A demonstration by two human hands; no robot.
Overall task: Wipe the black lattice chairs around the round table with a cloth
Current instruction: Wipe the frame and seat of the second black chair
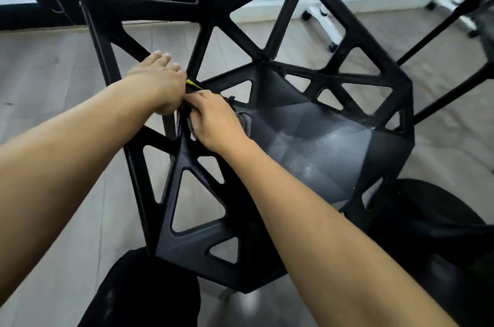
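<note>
A black lattice chair (315, 137) fills the middle of the head view, its dusty seat facing me and its backrest rising toward the top. My left hand (157, 83) lies over a strut where the backrest meets the seat's left side, fingers stretched forward. Right beside it, my right hand (213, 120) grips a grey cloth (247, 123) and holds it against the seat's back left corner. Most of the cloth is hidden under that hand. A small yellow-green bit shows between the two hands.
Pale wood floor (53, 80) lies all around. A white frame on castors (326, 16) stands at the back right. Dark legs of other furniture (441, 80) cross at the right. My knees in black trousers (149, 289) are at the bottom.
</note>
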